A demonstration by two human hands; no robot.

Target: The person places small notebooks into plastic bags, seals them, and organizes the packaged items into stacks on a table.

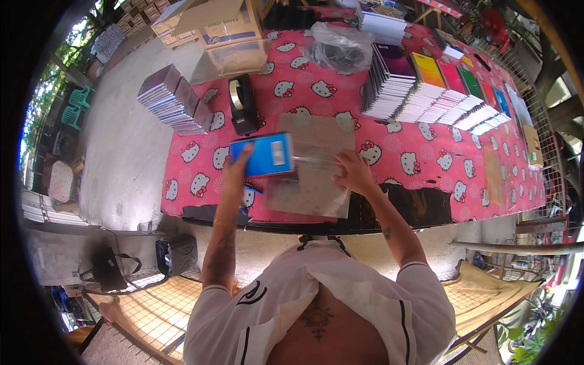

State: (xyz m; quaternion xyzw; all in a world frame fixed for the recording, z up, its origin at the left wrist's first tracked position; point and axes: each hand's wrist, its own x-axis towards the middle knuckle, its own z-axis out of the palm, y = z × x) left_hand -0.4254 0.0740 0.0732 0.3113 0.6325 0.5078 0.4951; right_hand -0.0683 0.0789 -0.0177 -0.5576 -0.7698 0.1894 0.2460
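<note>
Step in hand, as judged: the blue notebook (pixel 263 156) is being paired with the clear plastic sleeve (pixel 319 198). The next move calls for a flat sleeve and a squared notebook. Left hand (pixel 233 172): closed on the notebook's left edge, thumb on top, remaining fingers hidden. Notebook is above the sleeve's left side. Right hand (pixel 354 174): fingers spread, half bent, touching the sleeve's right part; no firm grip visible.

Count: one blue piece held (single or several, cannot tell); one tape dispenser (pixel 244 112); six cover colours in the right-hand notebook stacks (pixel 389 79); sleeve layers uncountable.
</note>
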